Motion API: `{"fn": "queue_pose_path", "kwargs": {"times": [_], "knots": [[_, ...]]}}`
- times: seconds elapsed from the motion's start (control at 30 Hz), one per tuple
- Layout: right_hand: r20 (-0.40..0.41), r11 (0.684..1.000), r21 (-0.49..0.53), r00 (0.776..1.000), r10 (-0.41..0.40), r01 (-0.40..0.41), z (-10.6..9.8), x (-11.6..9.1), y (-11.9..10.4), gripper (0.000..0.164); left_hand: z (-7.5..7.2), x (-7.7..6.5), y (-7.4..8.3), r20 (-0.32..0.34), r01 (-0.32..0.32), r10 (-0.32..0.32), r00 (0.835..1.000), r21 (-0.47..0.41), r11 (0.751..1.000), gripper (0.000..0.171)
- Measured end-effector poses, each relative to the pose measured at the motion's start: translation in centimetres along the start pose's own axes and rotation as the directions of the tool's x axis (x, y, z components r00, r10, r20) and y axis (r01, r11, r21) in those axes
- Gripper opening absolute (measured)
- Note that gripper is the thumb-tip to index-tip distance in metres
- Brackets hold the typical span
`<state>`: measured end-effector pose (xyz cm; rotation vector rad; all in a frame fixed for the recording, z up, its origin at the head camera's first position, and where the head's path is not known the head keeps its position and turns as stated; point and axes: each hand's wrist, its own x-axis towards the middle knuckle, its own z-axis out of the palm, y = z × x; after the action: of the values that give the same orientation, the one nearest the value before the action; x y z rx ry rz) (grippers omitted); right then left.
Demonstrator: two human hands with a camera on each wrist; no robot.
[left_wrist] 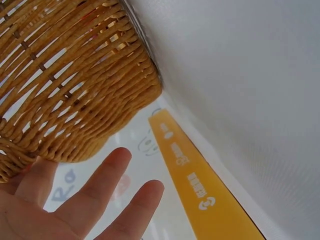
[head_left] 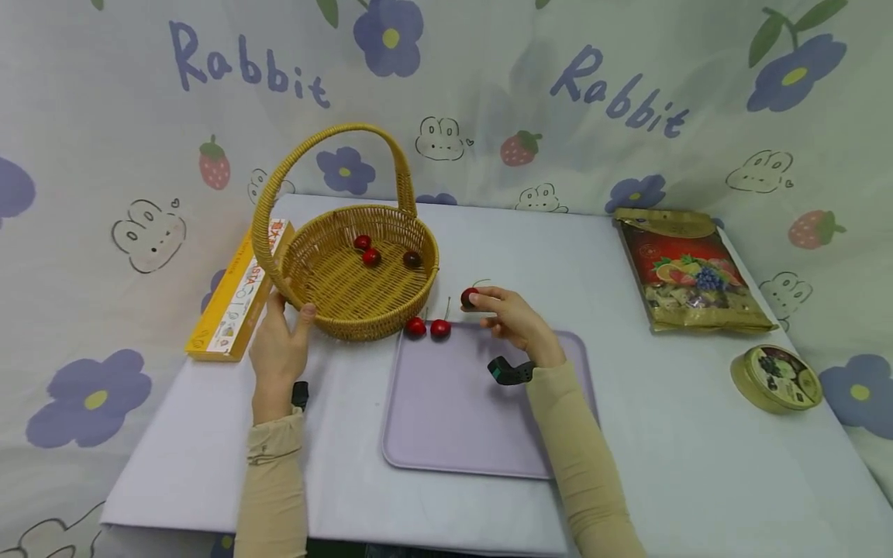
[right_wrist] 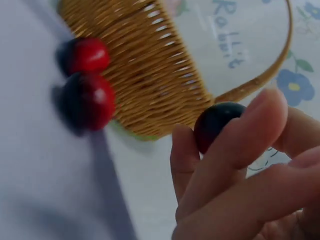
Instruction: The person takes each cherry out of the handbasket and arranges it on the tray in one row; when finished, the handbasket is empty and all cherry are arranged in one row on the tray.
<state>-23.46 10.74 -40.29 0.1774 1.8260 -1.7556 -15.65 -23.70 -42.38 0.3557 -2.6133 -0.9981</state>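
A wicker basket [head_left: 349, 325] with a tall arched handle stands tilted at the left of the table, with 3 dark red cherries [head_left: 372, 257] inside. At its left rim, by the handle's foot, my left hand [head_left: 281, 345] holds it. In the left wrist view, two fingers [left_wrist: 102, 187] of that hand stretch out away from the wicker. Between thumb and fingers, my right hand [head_left: 512, 318] pinches a dark cherry [right_wrist: 215, 122] with a stem, above the tray's far edge. Two more cherries [head_left: 440, 330] lie at the far left corner of the lilac tray [head_left: 467, 418].
A yellow pasta box [head_left: 233, 302] lies left of the basket, close to my left hand. Far right are a red and gold food bag [head_left: 687, 271] and a round gold tin [head_left: 777, 378]. A printed curtain [head_left: 474, 93] hangs behind the white table.
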Motion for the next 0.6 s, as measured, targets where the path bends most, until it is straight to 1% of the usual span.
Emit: {"fn": "queue_pose_path", "kwargs": {"times": [0.1, 0.17, 0.27, 0.33, 0.37, 0.4, 0.43, 0.5, 0.57, 0.6], "knots": [[-0.03, 0.995, -0.09, 0.999, 0.037, -0.039, 0.3, 0.0, 0.9, 0.046, 0.0, 0.1, 0.1, -0.001, -0.003, 0.003, 1.0, -0.001, 1.0, 0.087], [-0.047, 0.988, -0.148, 0.998, 0.042, -0.048, 0.5, -0.1, 1.3, 0.047, 0.0, 0.2, 0.1, -0.006, -0.012, 0.012, 1.0, -0.004, 1.0, 0.087], [-0.077, 0.973, -0.225, 0.997, 0.028, -0.045, 0.9, -0.2, 1.8, 0.044, -0.1, 0.3, 0.1, -0.015, -0.025, 0.025, 1.0, -0.005, 1.0, 0.088], [-0.108, 0.952, -0.304, 0.994, 0.0, -0.033, 1.3, -0.3, 1.9, 0.041, -0.2, 0.4, 0.1, -0.015, -0.024, 0.024, 1.0, -0.002, 1.0, 0.09], [-0.131, 0.932, -0.36, 0.991, -0.014, -0.034, 1.6, -0.4, 2.0, 0.038, -0.2, 0.4, 0.1, -0.011, -0.02, 0.02, 1.0, -0.003, 1.0, 0.09], [-0.151, 0.906, -0.423, 0.988, -0.036, -0.032, 1.9, -0.5, 2.1, 0.037, -0.2, 0.3, 0.1, -0.007, -0.014, 0.014, 1.0, -0.003, 1.0, 0.091], [-0.173, 0.872, -0.489, 0.983, -0.058, -0.034, 2.2, -0.6, 2.2, 0.036, -0.1, 0.3, 0.1, 0.001, -0.009, 0.009, 1.0, -0.004, 1.0, 0.091], [-0.216, 0.786, -0.616, 0.97, -0.108, -0.049, 2.9, -0.7, 2.3, 0.035, 0.0, 0.2, 0.1, 0.016, -0.002, 0.002, 1.0, -0.009, 1.0, 0.09], [-0.239, 0.702, -0.709, 0.96, -0.15, -0.067, 3.7, -0.7, 2.3, 0.037, -0.2, 0.1, 0.2, 0.022, 0.004, -0.004, 1.0, -0.012, 1.0, 0.089], [-0.245, 0.674, -0.736, 0.955, -0.166, -0.071, 4.1, -0.7, 2.4, 0.038, -0.3, 0.0, 0.2, 0.023, 0.005, -0.005, 1.0, -0.012, 1.0, 0.089]]}}
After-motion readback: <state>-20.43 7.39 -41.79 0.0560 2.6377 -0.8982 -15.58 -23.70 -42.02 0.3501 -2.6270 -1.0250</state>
